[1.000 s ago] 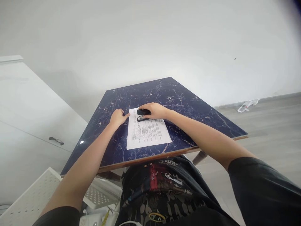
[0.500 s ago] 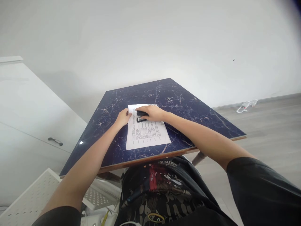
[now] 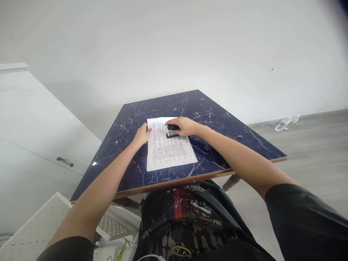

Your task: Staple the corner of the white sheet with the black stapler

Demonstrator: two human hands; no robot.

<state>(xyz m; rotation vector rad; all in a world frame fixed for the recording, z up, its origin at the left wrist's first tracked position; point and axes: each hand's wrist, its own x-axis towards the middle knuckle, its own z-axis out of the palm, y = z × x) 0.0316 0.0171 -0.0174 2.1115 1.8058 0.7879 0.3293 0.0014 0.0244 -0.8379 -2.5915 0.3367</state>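
Observation:
Printed white paper [image 3: 168, 152] lies on the dark blue marbled table [image 3: 217, 123], near its front edge. My left hand [image 3: 142, 134] pinches the paper's upper left edge, thumb on top. Above the paper, my right hand [image 3: 185, 127] is wrapped round a black stapler [image 3: 173, 127], whose jaws point left and are apart. The stapler is over the upper middle of the sheet; whether it touches the paper I cannot tell. My right palm hides its rear end.
A white cabinet [image 3: 40, 127] with a dark handle stands at the left. Below it is a white perforated rack [image 3: 35, 224]. A clear plastic package [image 3: 286, 123] lies on the floor by the wall, at the right.
My right hand has moved right and slightly up with the stapler, away from the paper's left edge. The stapler's jaws now show apart. My left hand still holds the paper.

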